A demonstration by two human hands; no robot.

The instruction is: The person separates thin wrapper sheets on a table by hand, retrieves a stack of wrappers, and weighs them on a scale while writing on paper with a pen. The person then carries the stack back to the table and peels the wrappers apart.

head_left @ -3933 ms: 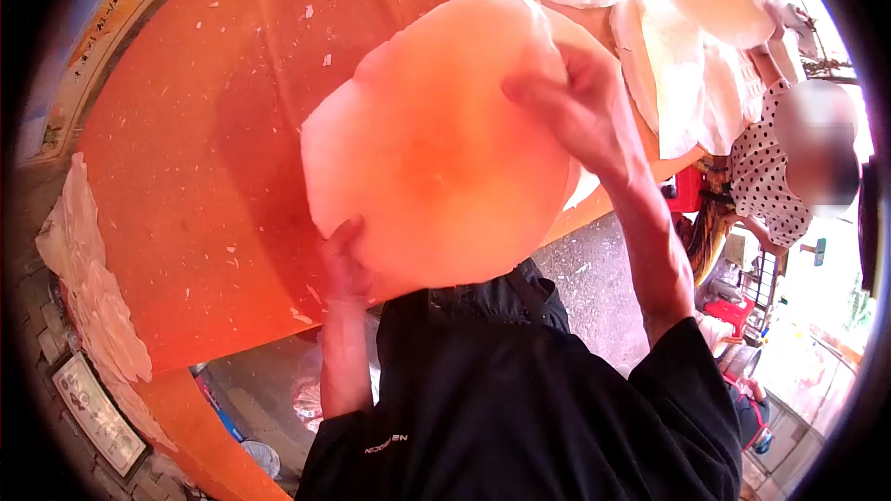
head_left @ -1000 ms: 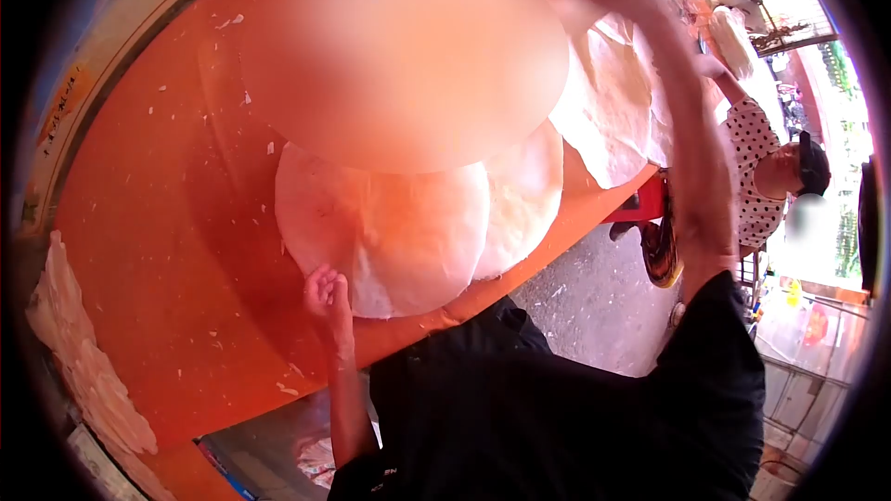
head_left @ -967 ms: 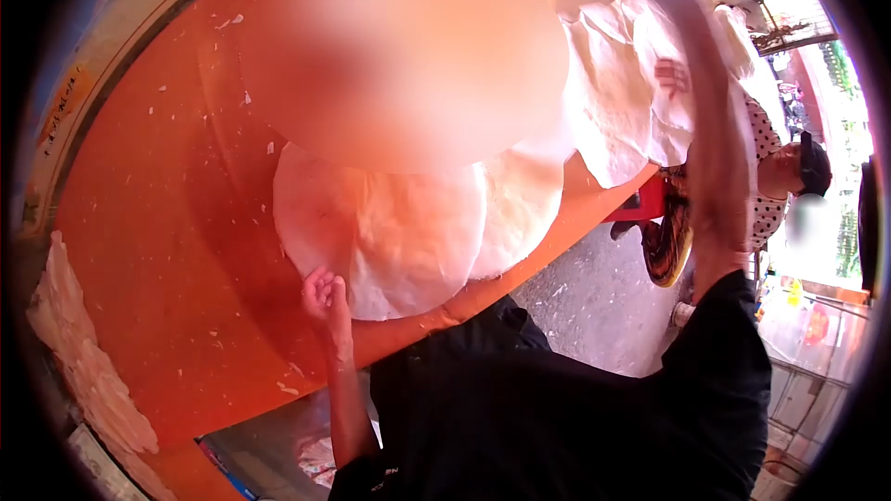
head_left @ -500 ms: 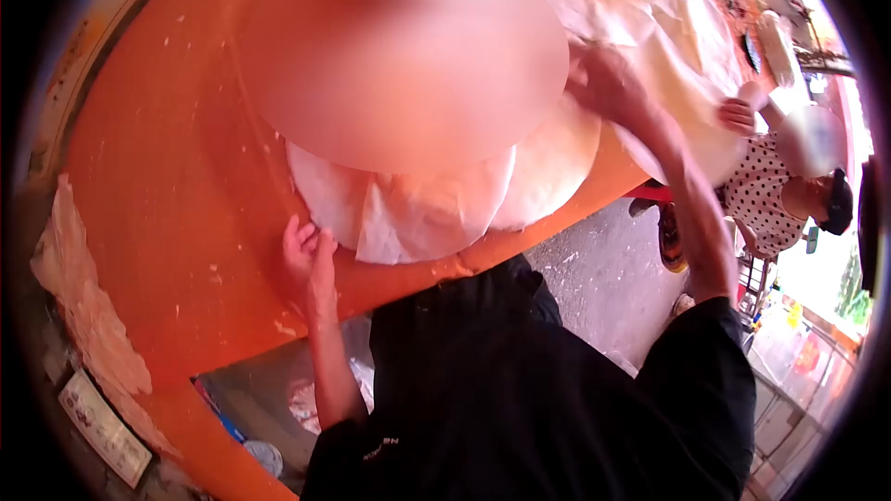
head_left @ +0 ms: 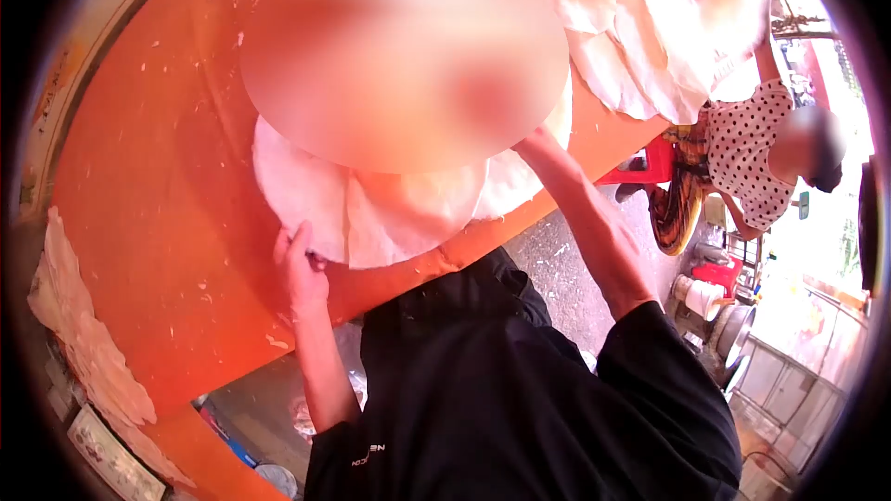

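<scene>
Thin, pale round sheets [head_left: 413,218] lie overlapping near the front edge of the orange table [head_left: 158,250]. My left hand [head_left: 302,269] is at the lower left rim of the nearest sheet, its fingers bent at the edge; something small and dark shows by the fingertips. A large blurred oval covers the middle of the sheets. My right forearm reaches up to the oval's lower right, and only the wrist part of my right hand [head_left: 536,144] shows; its fingers are hidden in the blur.
More pale sheets [head_left: 640,56] are spread at the upper right. A person in a dotted top [head_left: 747,144] sits beyond them, one arm raised. A red stool [head_left: 650,162] stands by the table. Layered pale pieces [head_left: 88,334] line the left edge.
My right hand has moved left and down, into the blurred area. My left hand has gone from beside the sheet to its rim. The other person's arm has risen with a pale sheet.
</scene>
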